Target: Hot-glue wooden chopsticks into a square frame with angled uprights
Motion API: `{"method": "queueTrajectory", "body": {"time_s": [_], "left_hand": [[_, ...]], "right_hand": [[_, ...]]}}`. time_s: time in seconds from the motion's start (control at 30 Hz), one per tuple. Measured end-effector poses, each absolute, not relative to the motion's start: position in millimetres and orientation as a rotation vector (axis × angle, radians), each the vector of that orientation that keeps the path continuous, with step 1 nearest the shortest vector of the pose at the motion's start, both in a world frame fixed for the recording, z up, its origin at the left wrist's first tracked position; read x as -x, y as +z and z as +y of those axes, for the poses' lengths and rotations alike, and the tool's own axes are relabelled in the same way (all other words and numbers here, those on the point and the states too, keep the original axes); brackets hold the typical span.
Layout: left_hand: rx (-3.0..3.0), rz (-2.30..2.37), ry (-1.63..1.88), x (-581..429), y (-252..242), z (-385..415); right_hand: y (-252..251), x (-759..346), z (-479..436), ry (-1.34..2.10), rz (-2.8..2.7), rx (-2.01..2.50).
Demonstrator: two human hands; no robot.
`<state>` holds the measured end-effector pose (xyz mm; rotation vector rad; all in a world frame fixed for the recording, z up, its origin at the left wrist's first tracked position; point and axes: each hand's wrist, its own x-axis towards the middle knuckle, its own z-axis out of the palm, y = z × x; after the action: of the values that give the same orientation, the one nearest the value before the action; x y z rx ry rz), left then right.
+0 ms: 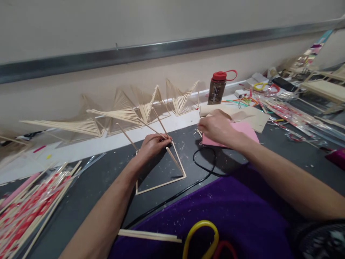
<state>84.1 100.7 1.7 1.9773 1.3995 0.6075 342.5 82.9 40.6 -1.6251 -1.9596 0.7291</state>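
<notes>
My left hand [155,145] pinches a thin wooden stick [153,128] where it meets the back right corner of a square wooden stick frame [161,187]. The frame lies flat, with other sticks rising from its corners. To the right, my right hand [217,126] hovers over or rests at the edge of a pink sheet [244,131]. Its fingers are curled together, and what they hold, if anything, is hidden. A black cord [205,171] loops on the table between the frame and my right forearm.
Several fanned stick models [147,104] stand along the wall. A red-capped bottle [217,88] is behind my right hand. Packaged sticks [37,205] lie at left, more packages [291,111] at right. Yellow-handled scissors [201,226] and loose sticks [149,235] sit on purple cloth [231,201].
</notes>
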Motion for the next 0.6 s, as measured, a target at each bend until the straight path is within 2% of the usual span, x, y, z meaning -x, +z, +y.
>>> {"method": "queueTrajectory", "body": {"time_s": [0.07, 0.2, 0.33, 0.6], "left_hand": [[-2.026, 1.404, 0.604, -81, -2, 104], [-2.141, 1.427, 0.581, -79, -4, 107], [-2.173, 1.416, 0.591, -80, -1, 104], [-2.238, 1.379, 0.675, -78, -6, 110]], "right_hand": [[34, -307, 88, 0.428, -2.369, 1.590], [7, -267, 106, 0.261, -2.533, 1.440], [-11, -265, 119, 0.259, -2.495, 1.458], [-13, -270, 122, 0.350, -2.510, 1.405]]}}
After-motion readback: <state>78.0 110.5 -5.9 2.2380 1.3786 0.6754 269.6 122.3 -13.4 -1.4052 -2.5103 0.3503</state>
